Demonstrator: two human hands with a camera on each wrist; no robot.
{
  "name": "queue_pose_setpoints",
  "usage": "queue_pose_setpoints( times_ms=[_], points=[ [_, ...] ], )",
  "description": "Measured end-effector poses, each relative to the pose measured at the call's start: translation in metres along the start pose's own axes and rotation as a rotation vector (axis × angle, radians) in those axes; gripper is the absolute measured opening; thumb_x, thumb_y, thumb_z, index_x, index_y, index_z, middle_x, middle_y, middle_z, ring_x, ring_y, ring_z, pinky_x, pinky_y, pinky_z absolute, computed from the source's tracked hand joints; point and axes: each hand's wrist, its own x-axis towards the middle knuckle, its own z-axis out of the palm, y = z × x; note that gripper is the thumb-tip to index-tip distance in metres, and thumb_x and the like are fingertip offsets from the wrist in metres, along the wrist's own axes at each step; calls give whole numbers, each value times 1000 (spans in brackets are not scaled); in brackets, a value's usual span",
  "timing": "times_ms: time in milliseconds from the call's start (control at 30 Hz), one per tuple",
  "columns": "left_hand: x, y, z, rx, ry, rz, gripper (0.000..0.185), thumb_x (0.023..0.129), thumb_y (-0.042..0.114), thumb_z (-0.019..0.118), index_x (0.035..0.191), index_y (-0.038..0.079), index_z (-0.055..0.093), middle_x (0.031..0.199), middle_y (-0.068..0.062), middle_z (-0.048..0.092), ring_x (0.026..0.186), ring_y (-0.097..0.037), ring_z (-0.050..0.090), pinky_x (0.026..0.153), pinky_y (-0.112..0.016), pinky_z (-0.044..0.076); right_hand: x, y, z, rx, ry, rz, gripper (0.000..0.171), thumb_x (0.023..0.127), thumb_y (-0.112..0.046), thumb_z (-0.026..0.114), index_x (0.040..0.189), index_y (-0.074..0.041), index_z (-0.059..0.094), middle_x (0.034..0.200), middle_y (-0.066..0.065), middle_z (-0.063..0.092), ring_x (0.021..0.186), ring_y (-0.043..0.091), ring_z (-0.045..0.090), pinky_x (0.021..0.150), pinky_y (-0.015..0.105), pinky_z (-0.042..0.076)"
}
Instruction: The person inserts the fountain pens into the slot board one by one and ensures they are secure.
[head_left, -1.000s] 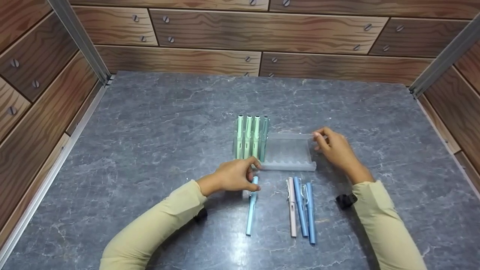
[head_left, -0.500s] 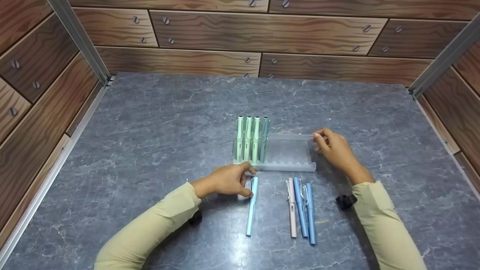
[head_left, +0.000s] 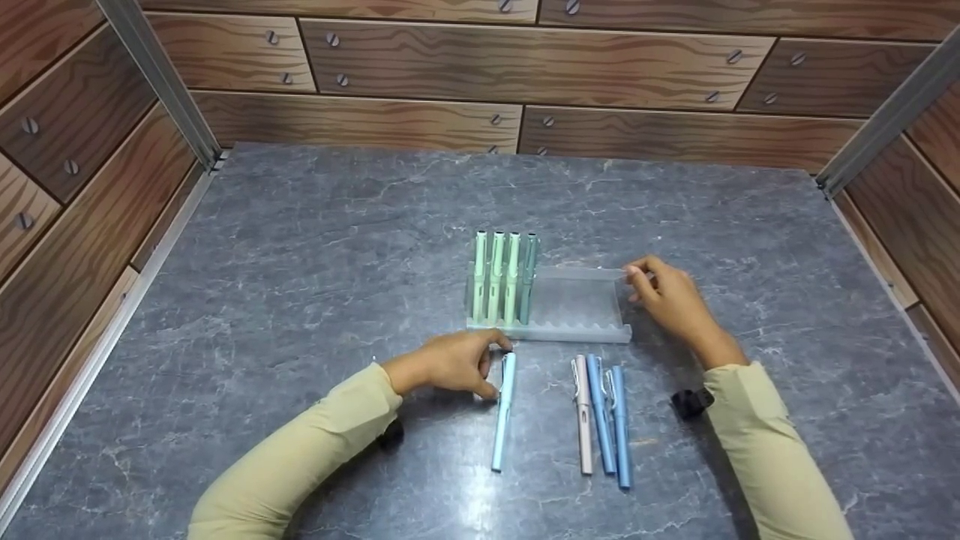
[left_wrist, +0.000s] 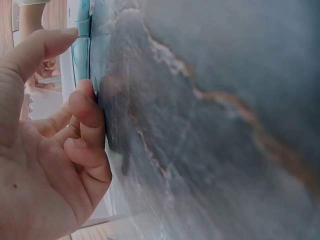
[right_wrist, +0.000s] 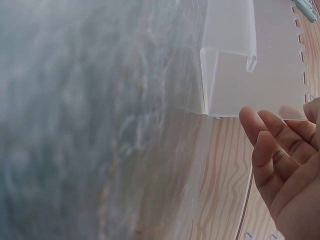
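A light blue pen [head_left: 504, 420] lies on the table, its clip end towards the rack. My left hand [head_left: 456, 364] is at that end, thumb beside the cap and forefinger just past the tip, spread apart. The left wrist view shows the thumb [left_wrist: 57, 42] overlapping the teal-looking pen [left_wrist: 81, 55] near its clip. A clear plastic pen rack [head_left: 577, 300] with a notched front lip stands behind, light green pens [head_left: 496, 277] and a dark green pen [head_left: 529, 277] in its left slots. My right hand [head_left: 670, 296] pinches the rack's back right corner.
A pale pink pen [head_left: 583, 416] and two blue pens [head_left: 600, 416] lie side by side in front of the rack's right half. Wood-patterned walls [head_left: 420, 64] enclose the grey marbled table [head_left: 337, 225] at the back and sides.
My left hand has drawn back slightly left and towards me, its thumb shifting from over the light blue pen to beside it. The pens, rack and right hand stay in place.
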Motion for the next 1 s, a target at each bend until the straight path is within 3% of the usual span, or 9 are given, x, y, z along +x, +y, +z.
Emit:
queue_pose_setpoints(
  times_ms=[367, 633, 800, 1000],
  points=[
    [2, 3, 1, 80, 17, -11, 60, 74, 24, 81, 127, 21, 53, 72, 10, 54, 61, -6, 48, 54, -23, 37, 0, -1, -1, -1, -1, -11, 26, 101, -17, 48, 106, 5, 61, 95, 23, 69, 72, 35, 69, 59, 13, 46],
    [2, 5, 5, 83, 55, 17, 63, 74, 21, 78, 129, 17, 47, 76, 10, 60, 62, -3, 51, 56, -22, 40, -1, -1, 0, -7, -3, -3, 27, 102, -19, 47, 106, 5, 61, 96, 23, 69, 72, 35, 69, 60, 15, 46],
    [3, 7, 6, -7, 84, 19, 63, 75, 14, 75, 129, 17, 43, 82, 8, 64, 64, -4, 53, 60, -23, 41, -2, -1, 0, -6, -7, 1, 29, 102, -21, 47, 106, 5, 61, 96, 24, 69, 72, 33, 69, 58, 16, 46],
    [5, 9, 6, -284, 124, 7, 65, 75, 0, 69, 130, 16, 39, 75, 4, 62, 58, -8, 54, 57, -23, 42, -2, -1, 0, 3, 0, -4, 28, 102, -20, 47, 105, 4, 61, 96, 24, 69, 72, 35, 69, 57, 15, 46]
  ],
)
